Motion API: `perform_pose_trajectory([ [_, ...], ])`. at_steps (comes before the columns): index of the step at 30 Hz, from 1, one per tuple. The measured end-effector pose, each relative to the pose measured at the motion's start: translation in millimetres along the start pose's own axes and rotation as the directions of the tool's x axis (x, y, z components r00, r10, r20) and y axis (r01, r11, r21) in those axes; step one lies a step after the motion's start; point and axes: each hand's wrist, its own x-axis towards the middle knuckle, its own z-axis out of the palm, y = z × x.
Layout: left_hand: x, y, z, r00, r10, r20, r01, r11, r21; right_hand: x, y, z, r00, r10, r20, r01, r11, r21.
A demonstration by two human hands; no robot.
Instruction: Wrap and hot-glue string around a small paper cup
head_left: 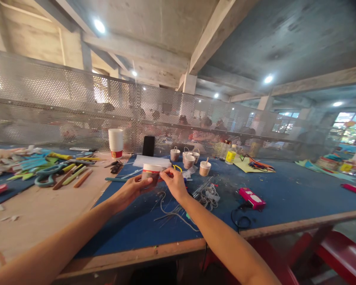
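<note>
Left hand (130,189) grips the upright cup (150,173) from nine o'clock; right hand (174,181) pinches its rim at three o'clock, both equally near, above the tabletop (284,194).

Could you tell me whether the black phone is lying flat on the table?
No, the black phone stands upright near the stack of white paper cups.

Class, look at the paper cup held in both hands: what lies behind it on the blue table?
Behind the white paper cup with a red band lie a flat white sheet and an upright black phone. The cup hides the sheet's near edge.
</note>
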Motion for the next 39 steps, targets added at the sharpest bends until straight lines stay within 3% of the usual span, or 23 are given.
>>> perform_pose_trajectory([
  [6, 4, 0, -6.2, 1.0, -0.028, -0.003, 0.028, 0.997, -0.076, -6, -6, 2, 0.999, -0.052, 0.014, 0.052, 0.999, -0.013],
  [9, 5, 0, -8.8, 1.0, -0.026, 0.0, 0.026, 0.993, -0.117, -12, -11, 4, 0.99, -0.125, 0.068, 0.132, 0.985, -0.109],
  [14, 2, 2, -9.0, 1.0, -0.014, -0.025, 0.01, 0.985, -0.174, -21, -13, 8, 0.938, -0.263, 0.227, 0.331, 0.874, -0.355],
  [18, 2, 3, -10.7, 1.0, -0.025, -0.008, 0.022, 0.976, -0.219, -26, -14, 8, 0.878, -0.326, 0.35, 0.464, 0.76, -0.455],
  [21, 3, 4, -13.2, 0.999, -0.049, -0.001, 0.047, 0.963, -0.267, -26, -19, 5, 0.862, -0.333, 0.383, 0.494, 0.722, -0.484],
  [23, 3, 6, -14.1, 0.998, -0.062, -0.017, 0.054, 0.953, -0.299, -23, -24, 0, 0.879, -0.327, 0.346, 0.47, 0.716, -0.516],
  [27, 1, 10, -13.5, 0.995, -0.095, 0.002, 0.091, 0.94, -0.328, -9, -30, -24, 0.956, -0.226, 0.188, 0.293, 0.691, -0.661],
  [30, 0, 10, -14.2, 0.993, -0.11, 0.037, 0.116, 0.926, -0.36, 0, -22, -55, 0.988, -0.059, 0.142, 0.15, 0.571, -0.807],
  [34, 2, 5, -18.0, 0.993, -0.118, 0.019, 0.116, 0.91, -0.398, 0, -2, -87, 0.96, 0.243, 0.138, 0.038, 0.376, -0.926],
  [39, 4, 3, -19.2, 0.991, -0.135, 0.022, 0.132, 0.904, -0.406, -4, 9, -91, 0.917, 0.368, 0.153, 0.027, 0.327, -0.945],
])
